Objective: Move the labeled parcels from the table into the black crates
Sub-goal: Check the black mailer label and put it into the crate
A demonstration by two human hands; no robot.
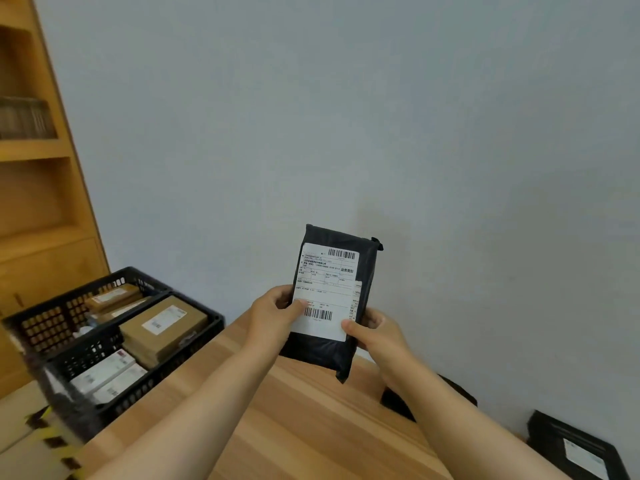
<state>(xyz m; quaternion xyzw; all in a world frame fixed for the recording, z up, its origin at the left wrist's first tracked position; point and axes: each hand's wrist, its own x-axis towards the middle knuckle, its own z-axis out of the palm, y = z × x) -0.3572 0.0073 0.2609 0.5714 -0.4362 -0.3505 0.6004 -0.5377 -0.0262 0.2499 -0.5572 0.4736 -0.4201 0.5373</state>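
Observation:
I hold a black plastic parcel (332,299) with a white barcode label upright above the wooden table (294,427), label facing me. My left hand (273,313) grips its left edge, thumb on the label. My right hand (374,330) grips its lower right edge, thumb also on the label. To the left stand two black crates. The nearer crate (145,379) holds a brown box and white labeled parcels. The farther crate (45,327) holds brown labeled boxes.
Another black parcel (578,452) with a white label lies at the table's right edge. A dark parcel (398,400) lies partly hidden under my right forearm. A wooden shelf unit (38,188) stands at the left. A plain wall rises behind the table.

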